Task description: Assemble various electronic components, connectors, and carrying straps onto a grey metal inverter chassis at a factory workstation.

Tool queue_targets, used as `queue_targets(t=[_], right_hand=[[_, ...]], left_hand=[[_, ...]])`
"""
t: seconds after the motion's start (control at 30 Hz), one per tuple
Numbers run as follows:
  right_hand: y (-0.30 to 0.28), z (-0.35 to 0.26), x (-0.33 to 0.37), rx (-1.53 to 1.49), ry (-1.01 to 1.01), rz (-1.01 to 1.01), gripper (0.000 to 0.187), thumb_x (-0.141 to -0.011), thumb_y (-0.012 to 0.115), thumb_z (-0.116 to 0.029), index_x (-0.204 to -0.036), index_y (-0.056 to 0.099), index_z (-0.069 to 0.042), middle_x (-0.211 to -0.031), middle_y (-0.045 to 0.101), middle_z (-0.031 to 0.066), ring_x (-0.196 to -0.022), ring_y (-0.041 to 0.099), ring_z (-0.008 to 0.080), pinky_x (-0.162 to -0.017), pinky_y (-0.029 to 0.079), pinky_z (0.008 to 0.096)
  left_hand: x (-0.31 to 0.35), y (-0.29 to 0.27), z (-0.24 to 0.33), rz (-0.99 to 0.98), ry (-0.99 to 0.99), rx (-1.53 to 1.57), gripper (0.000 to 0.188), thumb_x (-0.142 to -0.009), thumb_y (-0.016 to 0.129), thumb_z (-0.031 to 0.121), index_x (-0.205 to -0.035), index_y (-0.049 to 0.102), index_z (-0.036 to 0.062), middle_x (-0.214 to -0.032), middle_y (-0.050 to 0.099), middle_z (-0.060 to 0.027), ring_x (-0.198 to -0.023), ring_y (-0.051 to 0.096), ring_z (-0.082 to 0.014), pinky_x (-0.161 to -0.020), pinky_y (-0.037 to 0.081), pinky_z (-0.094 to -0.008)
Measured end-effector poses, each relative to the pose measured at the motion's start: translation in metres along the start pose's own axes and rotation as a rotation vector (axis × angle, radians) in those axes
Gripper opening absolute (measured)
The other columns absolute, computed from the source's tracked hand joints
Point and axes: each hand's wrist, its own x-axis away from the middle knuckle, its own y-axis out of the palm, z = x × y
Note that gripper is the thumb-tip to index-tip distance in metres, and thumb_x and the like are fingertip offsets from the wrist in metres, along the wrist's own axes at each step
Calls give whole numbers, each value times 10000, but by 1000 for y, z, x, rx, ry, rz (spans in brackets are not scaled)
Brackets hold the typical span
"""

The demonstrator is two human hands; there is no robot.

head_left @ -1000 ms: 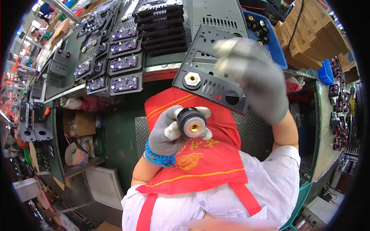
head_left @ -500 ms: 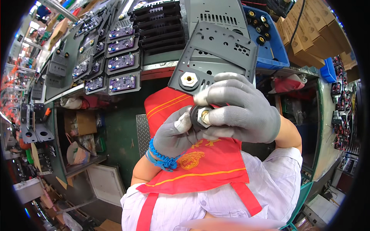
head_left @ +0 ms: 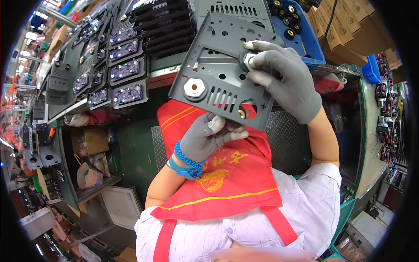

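Observation:
A grey perforated metal panel lies tilted over the bench edge, its near end jutting out over my apron. A white hex nut with a brass centre sits fitted at its near left corner. From below, my left hand is closed at the panel's near edge on a brass-tipped fitting, which shows in the large near right hole; the rest of the fitting is hidden. Above the panel's right side, my right hand pinches a hex nut with a dark ring. Grey gloves cover both hands.
A blue bin with several round black fittings stands behind on the right, beside cardboard boxes. Purple circuit boards on plates line the bench at left. Dark panels stand stacked behind them. Another grey panel lies beneath the far end.
My hands, together on the black fitting before, are now apart. The nut and ring are in my right hand, raised over the panel; the left has moved the brass-tipped part under the hole.

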Motion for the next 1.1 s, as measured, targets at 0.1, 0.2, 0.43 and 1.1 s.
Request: queue_targets(t=[0.1,0.2,0.43,1.1], right_hand=[[6,-3,13,-228,41,-160,191,-725,701,-72,-889,609,-40,-1139,624,150,-973,602,291,-844,442,354],[6,-6,18,-244,54,-119,199,-724,702,-62,-893,598,-44,-1138,621,151,-953,608,296,-816,455,349],[6,-2,11,-319,31,-158,212,-719,707,-32,-895,591,-42,-1122,620,172,-948,626,306,-798,484,351],[-21,-14,1,-185,-368,-386,318,-659,745,-269,-912,652,-100,-1072,634,73,-969,595,231,-831,454,396]], left_hand=[[-6,-1,-9,-89,-55,204,448,-895,560,150,-1283,431,-32,-1272,506,-188,-1098,565,-341,-998,435,-525],[-3,1,-14,31,-92,260,481,-846,562,105,-1289,429,-26,-1241,528,-219,-1069,577,-400,-982,426,-573],[0,-2,-13,-24,-69,272,576,-799,648,105,-1311,411,-8,-1312,482,-199,-1155,539,-366,-983,447,-536],[-3,48,-3,215,96,-186,604,-867,642,361,-1256,457,-62,-1185,570,-143,-1098,564,-230,-968,443,-381]])
